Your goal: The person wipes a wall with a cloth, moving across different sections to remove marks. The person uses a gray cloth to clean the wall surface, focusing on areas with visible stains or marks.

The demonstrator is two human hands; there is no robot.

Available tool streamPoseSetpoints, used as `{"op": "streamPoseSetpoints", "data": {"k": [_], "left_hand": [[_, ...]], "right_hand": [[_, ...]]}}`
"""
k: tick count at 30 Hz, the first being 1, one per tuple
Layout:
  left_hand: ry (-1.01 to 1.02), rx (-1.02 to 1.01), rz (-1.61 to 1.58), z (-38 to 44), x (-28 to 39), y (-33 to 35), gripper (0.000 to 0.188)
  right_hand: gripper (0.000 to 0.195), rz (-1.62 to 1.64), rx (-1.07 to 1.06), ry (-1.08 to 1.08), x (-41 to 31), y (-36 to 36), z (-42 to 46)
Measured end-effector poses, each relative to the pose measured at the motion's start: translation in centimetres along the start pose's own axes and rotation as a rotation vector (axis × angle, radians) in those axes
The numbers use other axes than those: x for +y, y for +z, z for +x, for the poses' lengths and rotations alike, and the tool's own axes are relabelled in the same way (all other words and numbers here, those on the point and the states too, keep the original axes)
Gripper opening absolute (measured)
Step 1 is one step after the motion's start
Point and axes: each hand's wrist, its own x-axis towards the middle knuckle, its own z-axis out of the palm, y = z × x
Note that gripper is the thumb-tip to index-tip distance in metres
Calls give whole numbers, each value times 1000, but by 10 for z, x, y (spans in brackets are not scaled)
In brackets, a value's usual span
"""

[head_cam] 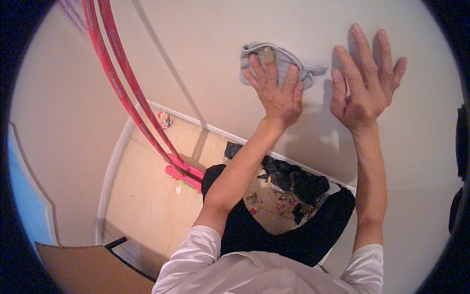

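Spread over a folded grey cloth (282, 70), my left hand (277, 88) presses it flat against the pale wall (205, 44). A twisted end of the cloth sticks out to the right. One finger of that hand has a yellowish wrap at its tip. My right hand (365, 81) is to the right of the cloth, palm towards the wall, fingers apart and holding nothing. Its fingers cast shadows on the wall; whether the palm touches it, I cannot tell.
Two long red handles (126, 88) rise at the left from pink sweeping tools (187, 176) on the pale floor (147, 176). Crumpled black plastic (293, 180) and small scraps lie along the white baseboard (216, 129). A brown panel (88, 268) with a black bar stands at the lower left.
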Motion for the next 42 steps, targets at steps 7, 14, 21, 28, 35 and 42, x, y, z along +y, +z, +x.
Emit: {"op": "streamPoseSetpoints", "data": {"k": [7,14,21,28,35,42], "left_hand": [[-189,-152,138,-148,-40,-3,63],[-557,-164,12,-181,-21,-3,59],[-244,-61,82,-63,-31,-10,58],[-780,-116,-45,-179,-29,-1,61],[-1138,-128,84,-322,-160,17,67],[-1735,168,-927,-259,-233,-42,76]], "right_hand": [[23,40,4,-9,1,-3,5],[19,100,55,-3,3,-3,3],[24,147,-13,3,7,-7,-2],[18,144,120,-8,8,14,-6],[24,38,-20,-8,-9,2,12],[24,-106,308,-413,51,48,-8]]}}
